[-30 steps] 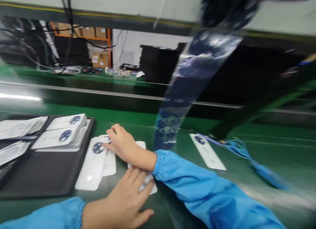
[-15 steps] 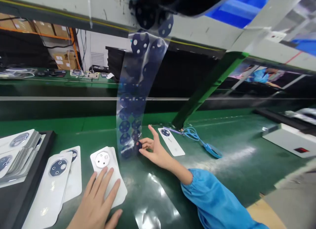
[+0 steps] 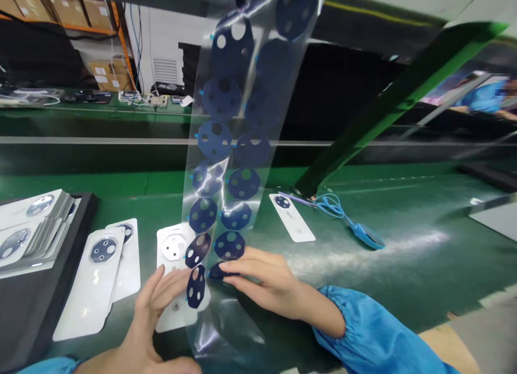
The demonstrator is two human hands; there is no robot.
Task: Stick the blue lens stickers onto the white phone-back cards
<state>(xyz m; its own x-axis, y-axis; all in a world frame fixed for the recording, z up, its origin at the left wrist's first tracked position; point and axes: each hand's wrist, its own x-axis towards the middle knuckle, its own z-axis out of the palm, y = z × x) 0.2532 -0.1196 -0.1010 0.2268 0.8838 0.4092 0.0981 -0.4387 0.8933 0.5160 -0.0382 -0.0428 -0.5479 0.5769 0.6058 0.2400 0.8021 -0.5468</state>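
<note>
A clear film strip (image 3: 220,148) carrying dark blue perforated discs hangs upright through the middle of the view, its lower end curling down over the green bench (image 3: 404,293). At far left, stacked white cards (image 3: 36,223) sit in a black tray (image 3: 76,255), with a loose white card (image 3: 91,280) just beside it. The left hand (image 3: 149,320) stands open, its fingers (image 3: 165,285) spread beside the strip and over another card (image 3: 173,245), gripping nothing visible. The right hand (image 3: 262,274) has its fingers (image 3: 250,261) nearly closed, pinching a dark disc (image 3: 220,270) low on the strip. Farther right lie a third card (image 3: 291,218) and blue-handled scissors (image 3: 333,207).
</note>
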